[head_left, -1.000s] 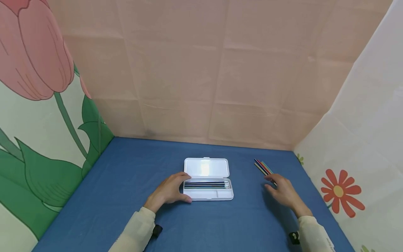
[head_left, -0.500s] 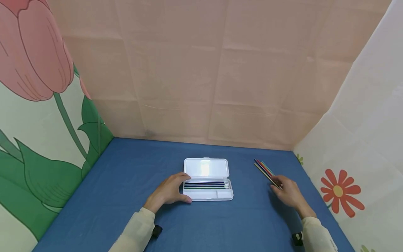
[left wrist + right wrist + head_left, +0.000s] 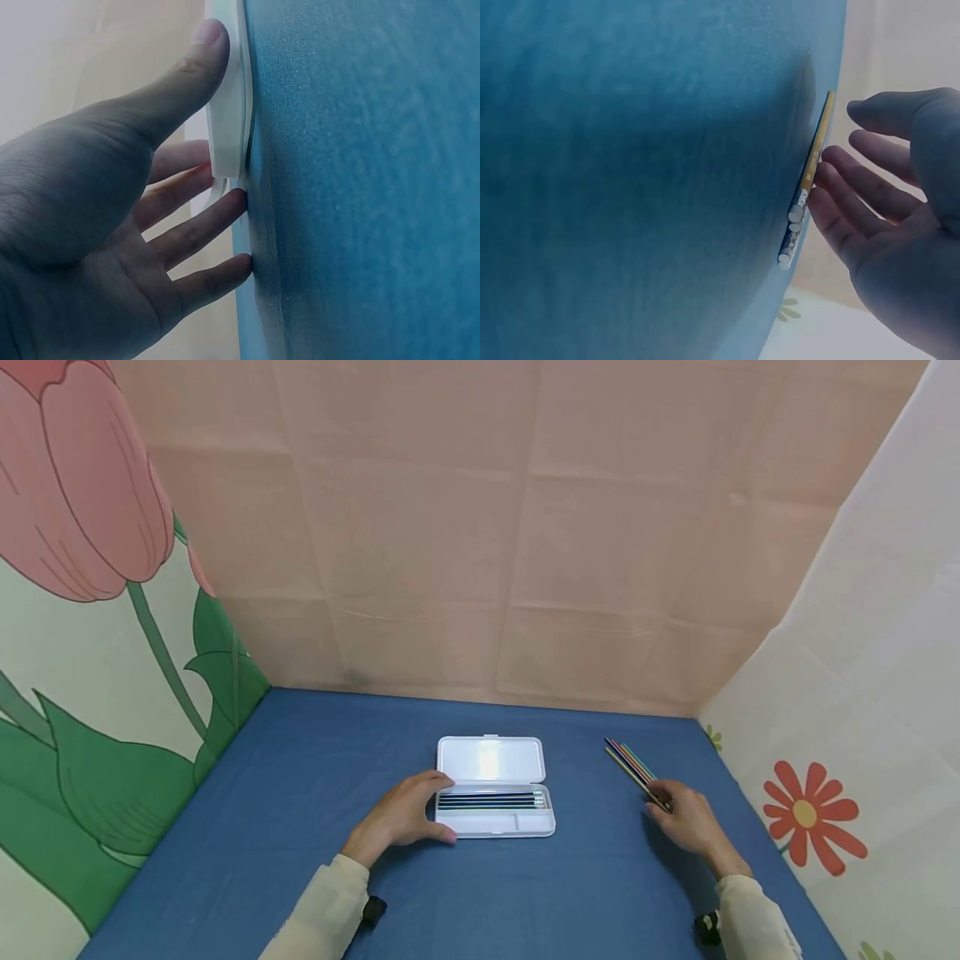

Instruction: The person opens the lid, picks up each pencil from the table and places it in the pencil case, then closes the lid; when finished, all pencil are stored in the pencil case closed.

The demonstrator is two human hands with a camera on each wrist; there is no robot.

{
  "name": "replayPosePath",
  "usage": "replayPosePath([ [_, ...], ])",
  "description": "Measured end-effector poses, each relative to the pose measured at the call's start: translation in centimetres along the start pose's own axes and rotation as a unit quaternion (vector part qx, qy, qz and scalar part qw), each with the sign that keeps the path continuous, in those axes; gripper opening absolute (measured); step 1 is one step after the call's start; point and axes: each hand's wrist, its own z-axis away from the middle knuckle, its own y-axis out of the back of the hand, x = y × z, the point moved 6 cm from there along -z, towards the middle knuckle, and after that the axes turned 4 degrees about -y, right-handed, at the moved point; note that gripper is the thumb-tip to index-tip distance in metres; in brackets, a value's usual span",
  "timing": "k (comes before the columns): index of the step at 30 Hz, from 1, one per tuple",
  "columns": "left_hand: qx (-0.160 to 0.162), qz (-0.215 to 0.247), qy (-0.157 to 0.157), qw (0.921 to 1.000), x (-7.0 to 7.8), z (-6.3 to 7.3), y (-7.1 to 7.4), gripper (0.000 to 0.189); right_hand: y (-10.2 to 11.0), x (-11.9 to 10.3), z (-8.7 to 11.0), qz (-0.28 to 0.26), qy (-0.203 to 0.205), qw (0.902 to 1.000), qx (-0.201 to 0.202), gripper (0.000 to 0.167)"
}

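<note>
A white pencil case (image 3: 476, 825) lies on the blue tabletop, its lid (image 3: 465, 758) folded back. Inside its rear compartment are several dark pencils (image 3: 487, 801). My left hand (image 3: 405, 811) holds the case's left end, thumb at the front side and fingers round the back; the left wrist view has the thumb against the case wall (image 3: 229, 131). To the right, several coloured pencils (image 3: 632, 765) lie in a slanted bundle. My right hand (image 3: 692, 821) is over their near ends. In the right wrist view its fingers reach the pencils (image 3: 810, 174) loosely, the thumb apart from them.
The blue tabletop (image 3: 570, 893) meets a beige cloth wall (image 3: 495, 568) behind. A panel with a tulip print (image 3: 90, 493) stands at left, and a white flowered panel (image 3: 870, 693) stands at right, close to my right arm.
My right hand has drawn back slightly toward the near right along the pencils, uncovering more of them, then stayed nearly still. The left hand and the pencil case have not moved.
</note>
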Motion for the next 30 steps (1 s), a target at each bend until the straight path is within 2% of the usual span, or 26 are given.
replayPosePath([
  [16,0.0,0.002,-0.001,1.0,-0.1,0.0,0.0,0.089,-1.0,0.1,-0.3,-0.006,-0.022,0.9972,-0.072,0.032],
  [30,0.003,-0.002,-0.008,1.0,-0.2,0.0,-0.1,0.089,-1.2,-0.4,-0.1,0.007,-0.01,0.9973,-0.073,0.021],
])
